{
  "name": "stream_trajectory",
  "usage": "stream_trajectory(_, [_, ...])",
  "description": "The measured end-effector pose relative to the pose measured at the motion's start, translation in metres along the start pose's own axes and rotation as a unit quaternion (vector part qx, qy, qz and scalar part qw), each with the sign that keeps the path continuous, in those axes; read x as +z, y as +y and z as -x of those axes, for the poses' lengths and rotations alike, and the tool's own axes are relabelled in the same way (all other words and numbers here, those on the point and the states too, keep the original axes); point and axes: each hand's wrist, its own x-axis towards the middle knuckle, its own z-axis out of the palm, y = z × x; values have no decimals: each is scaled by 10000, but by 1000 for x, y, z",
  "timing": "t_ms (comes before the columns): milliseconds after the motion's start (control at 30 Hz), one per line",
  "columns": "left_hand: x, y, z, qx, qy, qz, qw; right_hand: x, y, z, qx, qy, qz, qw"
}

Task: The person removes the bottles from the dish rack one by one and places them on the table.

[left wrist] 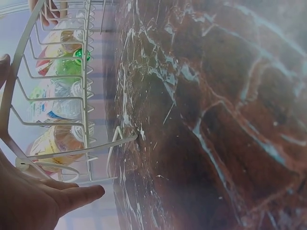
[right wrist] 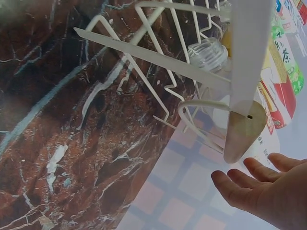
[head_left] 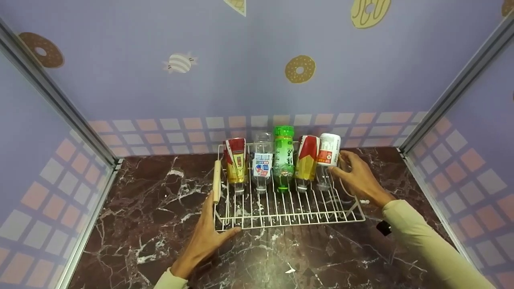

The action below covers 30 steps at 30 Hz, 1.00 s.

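A white wire rack (head_left: pixel 265 217) with a pale wooden handle (head_left: pixel 217 182) at its left end is positioned on a dark red-brown marbled surface (head_left: pixel 152 224). Five bottles are supported side by side in the rack, necks directed toward the front. From left to right, the labels are: red-and-yellow (head_left: pixel 237 160), white-and-blue (head_left: pixel 263 166), green (head_left: pixel 284 154), red-and-yellow (head_left: pixel 307 158), and white with a red patch (head_left: pixel 330 149).

The left hand (head_left: pixel 211 233) is placed at the front left corner of the rack. Its fingers are extended beside the lower handle end and its thumb is spread widely along the front edge; the corner is located between them. No grip is closed. Contact cannot be determined.

The right hand (head_left: pixel 357 176) is placed at the rack's right end, beside the white-labelled bottle. Its fingers are slightly bent and parted, with nothing grasped. The right wooden handle (right wrist: pixel 244 136) is located just beside the fingertips.
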Motion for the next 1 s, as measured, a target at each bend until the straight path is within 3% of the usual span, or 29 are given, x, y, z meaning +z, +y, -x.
stream_trajectory(300, [3, -2, -2, -158, -64, 363, 9992, 1, -4, -17, 244, -258, -335, 9988])
stream_trajectory(667, [8, -2, -5, 2, -6, 861, 9963, -2, -4, -33, 483, -418, -615, 9961])
stream_trajectory(1000, [12, 0, -3, -51, 119, 1133, 9935, 5, -5, -49, 326, -416, -676, 9963])
